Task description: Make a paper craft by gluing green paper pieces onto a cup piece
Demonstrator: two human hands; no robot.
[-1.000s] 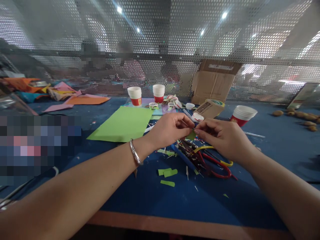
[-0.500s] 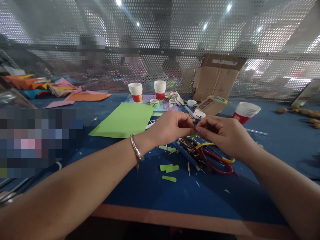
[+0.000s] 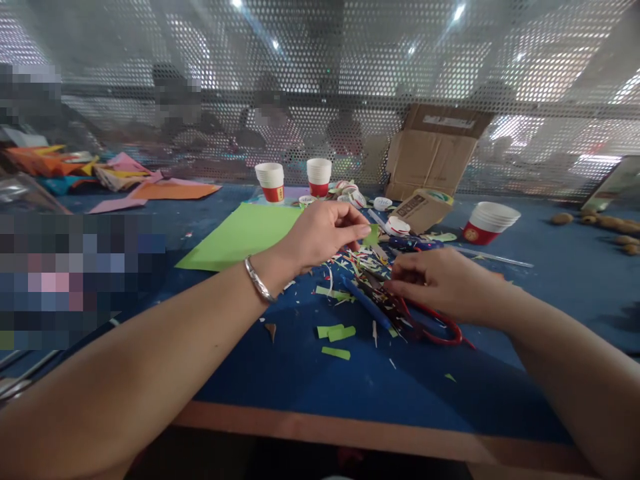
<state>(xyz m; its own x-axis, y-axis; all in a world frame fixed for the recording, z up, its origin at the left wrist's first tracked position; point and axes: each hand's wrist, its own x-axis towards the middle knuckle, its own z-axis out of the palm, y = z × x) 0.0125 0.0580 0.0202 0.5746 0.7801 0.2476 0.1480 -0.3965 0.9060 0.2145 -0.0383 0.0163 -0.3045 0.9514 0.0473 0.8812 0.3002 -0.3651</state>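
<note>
My left hand (image 3: 327,233), with a silver bangle on the wrist, pinches a small green paper piece (image 3: 371,235) above a heap of paper scraps (image 3: 345,262). Lower and to the right, my right hand (image 3: 433,280) is closed around a pair of scissors; the dark blades (image 3: 374,275) point left from its fingers, and the handles are mostly hidden. Just below it lie red-handled scissors (image 3: 453,335) and a blue pen-like tool (image 3: 367,303). Several green strips (image 3: 336,353) rest nearer the table edge. A large green sheet (image 3: 240,233) lies partly behind my left hand.
Stacked paper cups (image 3: 269,183) stand at the back, another stack (image 3: 490,223) at the right. Small white round pieces (image 3: 383,204), a cardboard box (image 3: 433,160) and a tape roll (image 3: 443,195) sit beyond the scraps. Coloured paper (image 3: 175,191) lies far left; a perforated screen (image 3: 300,87) rises behind.
My hands have moved apart from where they met. The left keeps the green piece and shifts slightly left and up; the right has dropped down and taken hold of the yellow-handled scissors.
</note>
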